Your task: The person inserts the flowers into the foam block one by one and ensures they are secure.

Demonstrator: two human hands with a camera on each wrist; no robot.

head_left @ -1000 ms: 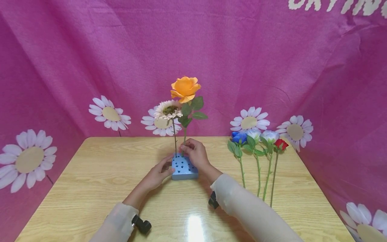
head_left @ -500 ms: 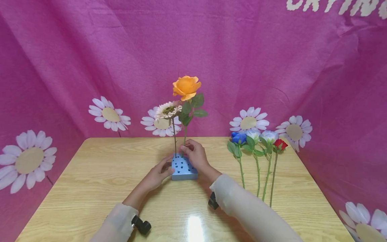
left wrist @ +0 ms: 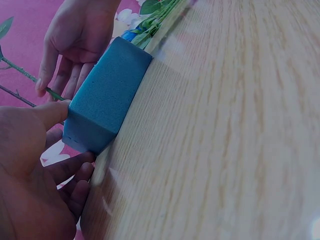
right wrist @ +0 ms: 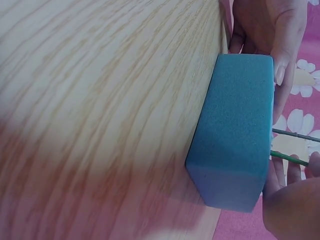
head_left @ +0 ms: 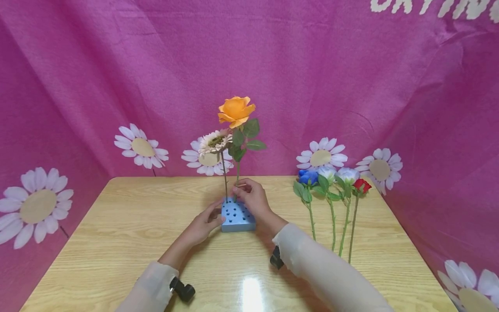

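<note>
A blue foam block [head_left: 238,225] dotted with holes sits on the table in the head view. My left hand [head_left: 201,225] holds its left side, with the thumb [left wrist: 54,113] at the upper edge in the left wrist view. An orange rose [head_left: 236,111] stands upright in the block's far part. My right hand [head_left: 254,200] pinches the green stem [right wrist: 289,158] of this rose low down, just above the foam. Beside it a pale gerbera daisy [head_left: 215,143] stands in the block on a thin dark stem.
To the right lie a blue rose [head_left: 308,177], two pale flowers [head_left: 348,175] and a red rose [head_left: 362,186], stems toward me. The wooden table [head_left: 128,225] backs onto a pink cloth [head_left: 156,78] with printed daisies.
The orange rose's head has swayed slightly right and then back left. Both hands keep their places at the block and the stem.
</note>
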